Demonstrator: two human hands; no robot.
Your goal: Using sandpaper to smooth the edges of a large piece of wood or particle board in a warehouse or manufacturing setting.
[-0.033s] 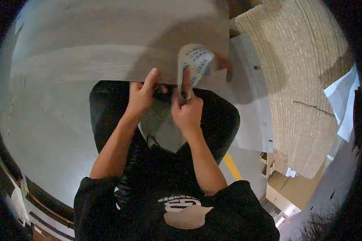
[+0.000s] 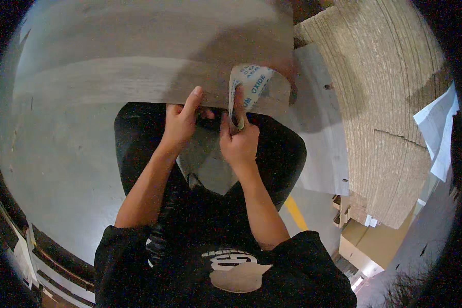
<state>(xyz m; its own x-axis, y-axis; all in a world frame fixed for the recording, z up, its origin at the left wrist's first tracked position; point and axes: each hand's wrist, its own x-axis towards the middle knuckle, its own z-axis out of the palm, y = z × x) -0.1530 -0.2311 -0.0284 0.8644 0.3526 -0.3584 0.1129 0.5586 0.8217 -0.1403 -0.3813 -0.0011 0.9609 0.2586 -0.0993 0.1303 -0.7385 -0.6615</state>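
Note:
A wide board (image 2: pixel 113 77) with a grey-brown wood-grain face lies in front of me, its near edge over my knees. My left hand (image 2: pixel 180 120) grips that edge, thumb on top and the other fingers curled underneath. A piece of sandpaper (image 2: pixel 258 84) with a pale back and blue print is held in my right hand (image 2: pixel 241 138). One end is pinched and folded over at the board's near edge, with a finger lying along it. The other end bends away over the board's face toward the right. The sandpaper's grit side is mostly hidden.
To the right stands a tall stack of brown sheets (image 2: pixel 385 118), with white paper (image 2: pixel 439 131) on its far side. A pale grey panel (image 2: pixel 318 149) lies between board and stack. An open cardboard box (image 2: pixel 380 236) sits at lower right, near a yellow floor line (image 2: pixel 296 213).
The loose end of the sandpaper has shifted slightly toward me and lies lower over the board. Both hands stay almost where they were.

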